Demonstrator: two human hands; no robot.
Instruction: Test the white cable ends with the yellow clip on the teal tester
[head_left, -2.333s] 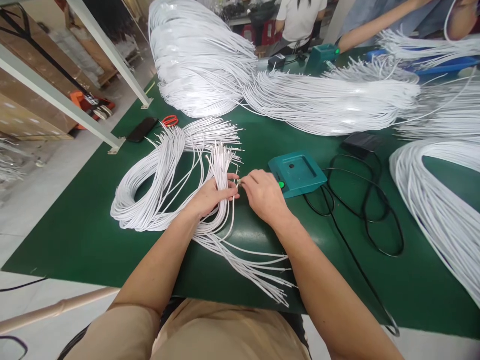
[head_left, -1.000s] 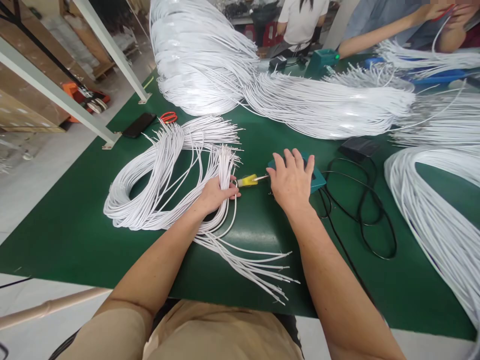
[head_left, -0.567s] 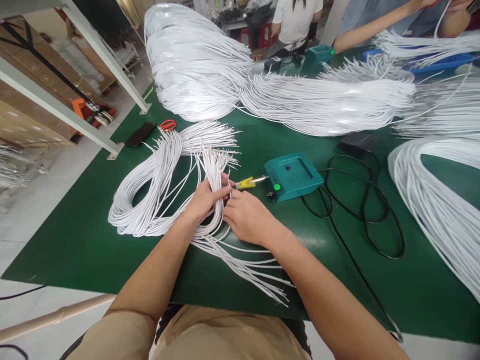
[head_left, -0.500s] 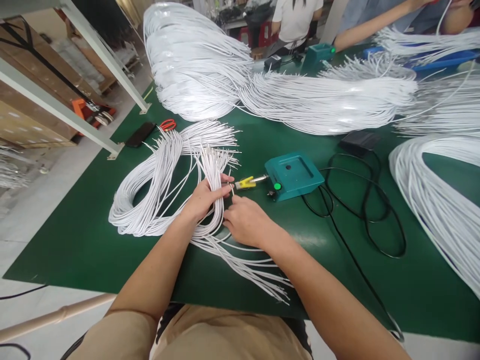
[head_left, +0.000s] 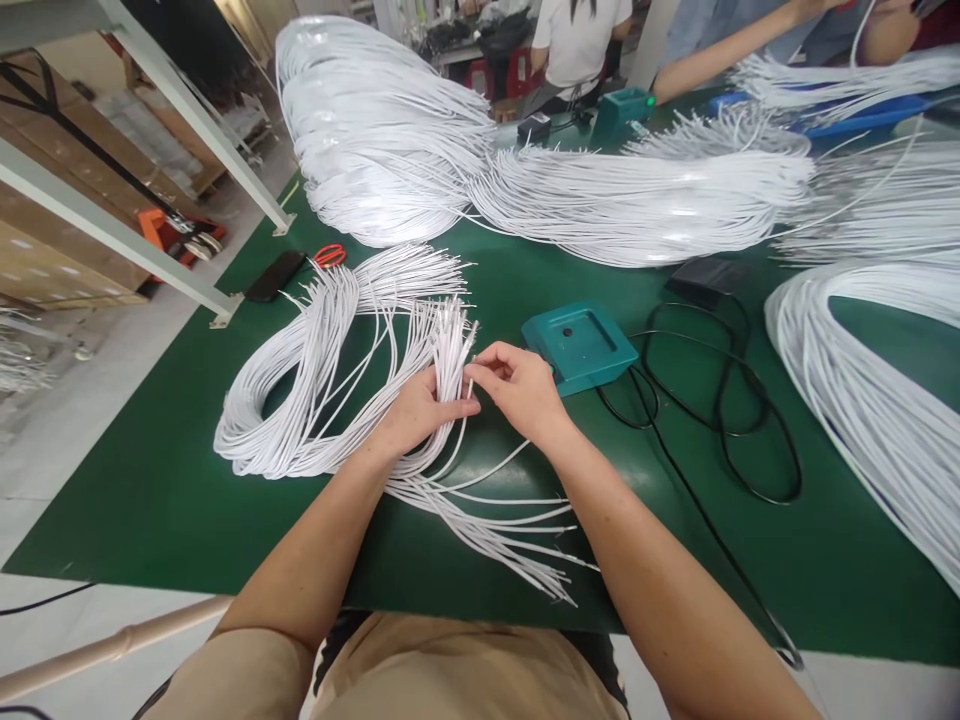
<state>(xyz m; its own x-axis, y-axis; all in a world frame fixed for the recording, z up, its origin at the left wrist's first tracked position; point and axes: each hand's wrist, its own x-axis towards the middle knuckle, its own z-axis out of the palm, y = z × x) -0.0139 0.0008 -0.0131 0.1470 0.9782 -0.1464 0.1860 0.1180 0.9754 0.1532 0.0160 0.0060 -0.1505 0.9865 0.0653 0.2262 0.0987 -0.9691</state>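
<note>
One Strand Pinched Beside a Gathered Bundle of White Cables (head_left: 450,345)

Left of the teal box (head_left: 581,345), a shallow block with a recessed rectangular top, the left hand (head_left: 421,408) wraps the bundle, its fingers closed and the thumb laid across the front. The cables are slim, round and smooth, and their tips stand up in a tight, brush-like tuft. The right hand (head_left: 519,388), just left of the teal box and overlapping its edge in view, holds thumb and forefinger narrow on a single strand (head_left: 471,378) at the bundle's right side.

Farther left of the teal box, the bundle runs into a thick oval coil (head_left: 255,415) of the same glossy white cable. Loose cable ends (head_left: 536,570) fan out on the near side of the teal box, over the flat, faintly shiny green surface (head_left: 150,510). Beyond the teal box lies a long, sleek hank (head_left: 645,210); a mounded heap (head_left: 382,130) rises farther back and to its left. Orange-handled scissors (head_left: 330,256) and a flat, dark slab-shaped object (head_left: 276,275) rest to the far left of the teal box, while a black, blocky adapter (head_left: 707,281) sits to its right.
</note>
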